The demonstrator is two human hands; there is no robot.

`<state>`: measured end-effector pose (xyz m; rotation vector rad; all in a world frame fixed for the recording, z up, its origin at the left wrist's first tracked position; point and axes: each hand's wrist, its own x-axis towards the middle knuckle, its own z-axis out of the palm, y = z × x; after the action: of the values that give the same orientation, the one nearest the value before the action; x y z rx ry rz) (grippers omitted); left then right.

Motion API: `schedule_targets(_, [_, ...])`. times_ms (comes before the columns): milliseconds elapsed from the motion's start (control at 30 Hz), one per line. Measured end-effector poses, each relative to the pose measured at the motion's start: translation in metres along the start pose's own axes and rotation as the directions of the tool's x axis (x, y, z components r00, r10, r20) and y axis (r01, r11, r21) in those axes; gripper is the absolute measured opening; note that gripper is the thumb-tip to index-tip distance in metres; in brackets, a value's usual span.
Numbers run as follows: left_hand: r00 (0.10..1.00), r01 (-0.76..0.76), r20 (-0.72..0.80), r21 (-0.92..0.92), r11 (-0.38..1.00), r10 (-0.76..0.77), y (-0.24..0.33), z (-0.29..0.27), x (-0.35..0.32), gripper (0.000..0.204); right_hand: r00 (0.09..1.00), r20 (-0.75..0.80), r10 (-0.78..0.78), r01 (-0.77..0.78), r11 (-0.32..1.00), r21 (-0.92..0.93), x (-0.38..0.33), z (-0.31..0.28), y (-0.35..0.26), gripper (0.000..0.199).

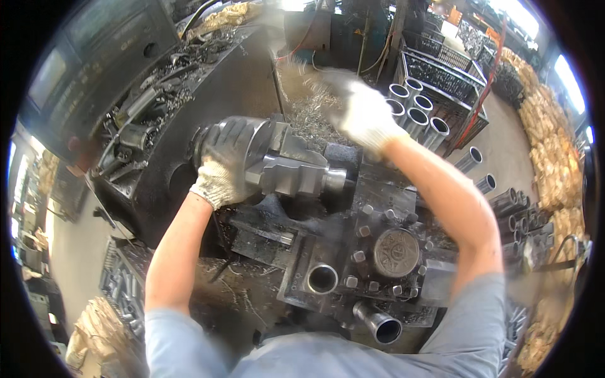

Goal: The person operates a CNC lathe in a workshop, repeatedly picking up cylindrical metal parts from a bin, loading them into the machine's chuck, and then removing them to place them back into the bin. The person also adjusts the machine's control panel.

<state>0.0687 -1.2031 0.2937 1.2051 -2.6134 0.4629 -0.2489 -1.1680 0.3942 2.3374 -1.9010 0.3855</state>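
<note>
My left hand (222, 157), in a knitted glove with blackened fingers, lies on the round lathe chuck (257, 143). Its fingers are spread over the chuck's curved side and do not close around it. Stepped metal jaws (293, 176) stick out from the chuck's face, and a short shiny metal ring or tube end (334, 180) shows at their right. My right hand (362, 107), also gloved, is raised beyond the tool post (396, 252), left of several upright metal tubes (417, 118). Motion smears its fingers, so whether they hold anything is unclear.
Metal tubes stand in the near part of the machine (322, 278) and lie beside it (380, 324). Black crates (441, 82) stand at the far right. Loose tools and chips cover the headstock top (148, 113). Wrapped yellowish bundles (554, 170) line the right side.
</note>
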Motion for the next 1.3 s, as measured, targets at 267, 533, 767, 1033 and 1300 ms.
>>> schedule_targets(267, [0.989,0.069,0.129,0.033,0.997,-0.073,0.012,-0.024,0.003,0.119,0.795,0.575,-0.194,0.300,0.949,-0.096,-0.127,0.152,0.154,0.031])
schedule_targets(533, [0.995,0.012,0.103,-0.007,1.000,-0.011,0.005,-0.016,0.003,0.122,0.829,0.560,0.009,-0.120,0.980,0.161,-0.080,0.033,0.103,0.053])
schedule_targets(767, [0.901,0.100,0.433,-0.226,0.969,0.008,0.005,-0.066,0.071,0.111,0.731,0.636,-0.248,0.030,0.943,0.332,-0.024,0.114,0.030,0.052])
schedule_targets(1033, [0.988,0.060,-0.129,-0.222,0.973,-0.091,0.016,-0.010,0.045,0.096,0.612,0.750,-0.249,-0.046,0.936,0.348,-0.025,0.109,0.057,0.061])
schedule_targets(1300, [0.989,0.103,-0.077,-0.252,0.962,-0.126,0.005,-0.009,0.042,0.093,0.927,0.357,0.115,0.070,0.882,-0.466,-0.091,-0.006,0.026,0.031])
